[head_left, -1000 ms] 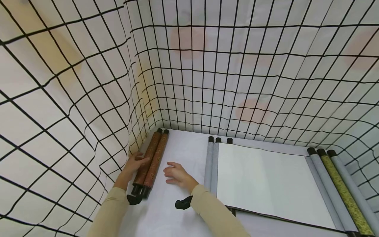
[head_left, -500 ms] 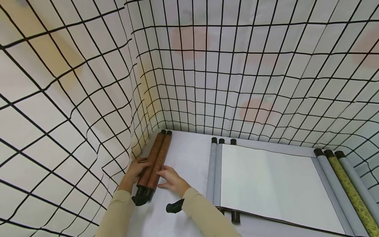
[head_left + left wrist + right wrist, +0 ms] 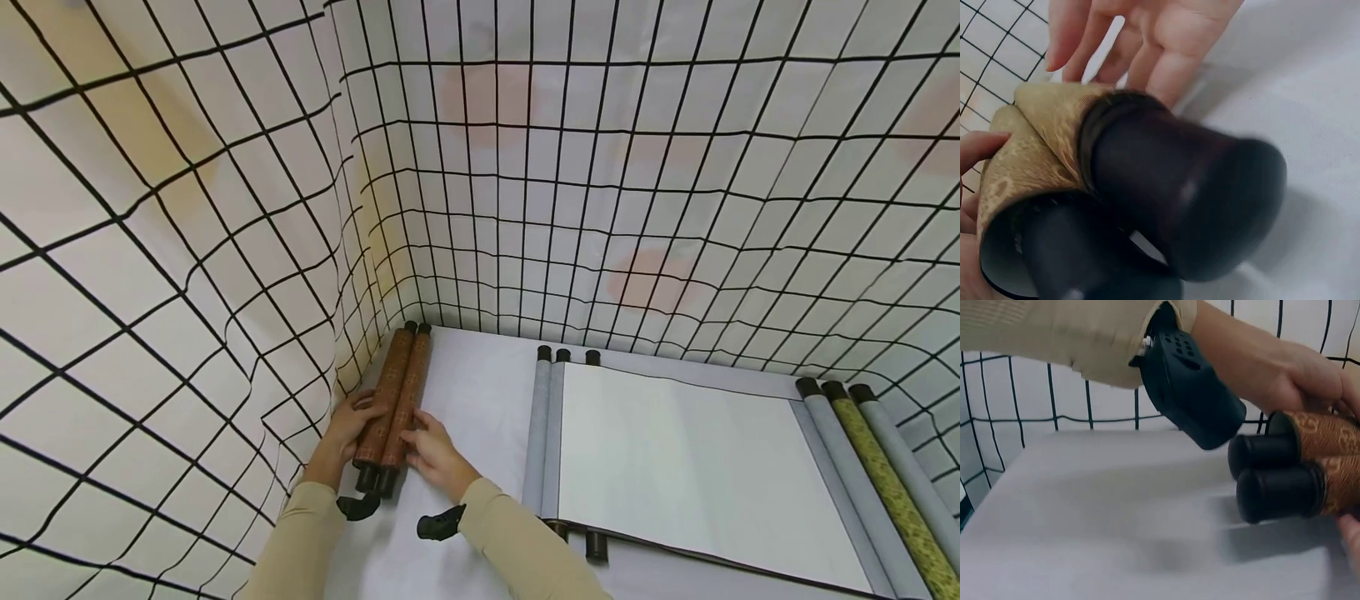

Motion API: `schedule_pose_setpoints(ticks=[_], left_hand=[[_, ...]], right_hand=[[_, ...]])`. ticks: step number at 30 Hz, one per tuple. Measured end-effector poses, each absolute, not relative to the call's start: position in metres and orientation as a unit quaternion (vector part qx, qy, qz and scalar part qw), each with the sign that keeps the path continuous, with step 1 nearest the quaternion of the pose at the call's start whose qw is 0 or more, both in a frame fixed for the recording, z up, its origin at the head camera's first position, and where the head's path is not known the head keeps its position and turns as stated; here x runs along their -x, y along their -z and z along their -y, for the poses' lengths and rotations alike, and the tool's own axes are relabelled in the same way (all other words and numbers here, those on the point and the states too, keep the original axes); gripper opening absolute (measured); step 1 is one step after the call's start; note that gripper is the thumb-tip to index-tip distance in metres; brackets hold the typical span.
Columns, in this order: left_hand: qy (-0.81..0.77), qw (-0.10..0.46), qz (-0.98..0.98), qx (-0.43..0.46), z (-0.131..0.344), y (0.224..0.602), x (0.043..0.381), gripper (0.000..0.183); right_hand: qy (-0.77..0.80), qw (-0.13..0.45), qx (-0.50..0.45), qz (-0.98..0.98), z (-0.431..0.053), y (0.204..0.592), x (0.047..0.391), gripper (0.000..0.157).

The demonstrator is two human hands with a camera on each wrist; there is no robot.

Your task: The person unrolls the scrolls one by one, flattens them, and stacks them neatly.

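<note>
A brown patterned scroll point(image 3: 392, 392) lies as two rolls side by side along the left of the table, with black knobs at both ends. My left hand point(image 3: 341, 433) grips the left roll from its outer side, thumb over the top. On the right roll, my right hand point(image 3: 437, 454) holds the outer side with thumb and fingers. Close up in the left wrist view are the near knobs point(image 3: 1235, 200), one wrap of brocade standing loose around its core. The right wrist view shows the near knobs point(image 3: 1279, 494) raised above the table, with shadow beneath.
To the right lies a partly unrolled scroll with a white panel point(image 3: 675, 467) and grey borders. Grey rolls point(image 3: 536, 433) flank it, and a yellow-green roll point(image 3: 888, 475) lies at the far right. Black netting point(image 3: 525, 200) over white cloth encloses the table point(image 3: 472, 375).
My right hand has moved left from beside the scroll onto its right roll. The scroll's near end has shifted slightly, while my left hand has kept its hold.
</note>
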State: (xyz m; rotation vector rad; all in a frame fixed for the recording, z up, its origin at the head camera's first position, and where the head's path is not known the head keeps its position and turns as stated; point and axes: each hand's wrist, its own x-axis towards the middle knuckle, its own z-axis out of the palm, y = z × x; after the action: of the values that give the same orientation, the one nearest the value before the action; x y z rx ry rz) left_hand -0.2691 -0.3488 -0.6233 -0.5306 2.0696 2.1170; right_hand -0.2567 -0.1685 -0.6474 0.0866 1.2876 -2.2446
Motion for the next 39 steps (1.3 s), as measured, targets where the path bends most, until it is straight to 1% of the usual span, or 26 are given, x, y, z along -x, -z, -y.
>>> schedule_pose_setpoints(ticks=[8,14,18,28,39], left_hand=[[-0.731,0.049,-0.663,0.155,0.344,0.618,0.269,0.073],[-0.723,0.052,-0.679,0.117,0.328,0.610,0.272,0.072],[-0.728,0.047,-0.676,0.105,0.315,0.605,0.274,0.071],[-0.759,0.074,-0.641,0.087,0.270,0.591,0.279,0.074],[-0.775,0.094,-0.621,0.071,0.216,0.577,0.282,0.065]], right_hand=[[0.837,0.229,-0.021,-0.496,0.162,0.642,0.258,0.073],[0.833,0.223,-0.022,-0.506,0.146,0.635,0.259,0.088],[0.833,0.219,-0.020,-0.507,0.134,0.630,0.261,0.094],[0.823,0.176,-0.014,-0.540,0.092,0.608,0.262,0.091],[0.807,0.135,-0.013,-0.574,0.039,0.595,0.254,0.090]])
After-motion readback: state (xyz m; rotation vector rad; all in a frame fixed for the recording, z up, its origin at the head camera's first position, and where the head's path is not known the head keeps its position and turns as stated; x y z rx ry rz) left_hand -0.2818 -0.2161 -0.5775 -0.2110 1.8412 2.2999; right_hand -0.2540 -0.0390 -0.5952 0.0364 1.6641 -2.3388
